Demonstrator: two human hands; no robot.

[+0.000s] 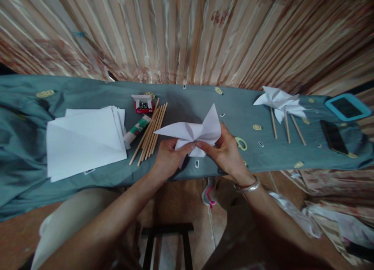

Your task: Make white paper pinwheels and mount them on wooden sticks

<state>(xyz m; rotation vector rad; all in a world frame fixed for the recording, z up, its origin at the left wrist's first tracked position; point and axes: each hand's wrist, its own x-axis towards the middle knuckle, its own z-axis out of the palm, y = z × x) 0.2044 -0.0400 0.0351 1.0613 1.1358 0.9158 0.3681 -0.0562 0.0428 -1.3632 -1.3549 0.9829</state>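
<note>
A white paper pinwheel [189, 130] is held above the table between both hands, its folded points sticking out to the left and up to the right. My left hand [168, 157] grips its lower left side, thumb pressed at the centre. From the other side my right hand [226, 150] pinches it, that thumb also at the centre, the two thumb tips almost meeting. The fingers behind the paper are hidden. Left of the left hand lies a bundle of wooden sticks [152, 133]. Partly behind the right hand are scissors with pale green handles [241, 143].
A stack of white paper [84, 141] lies at the left. Near the sticks are a green-and-white tube [137, 129] and an open red box [143, 105] of small metal pieces. Finished pinwheels on sticks [280, 102], a phone [333, 136] and a blue-framed tablet [347, 106] lie right.
</note>
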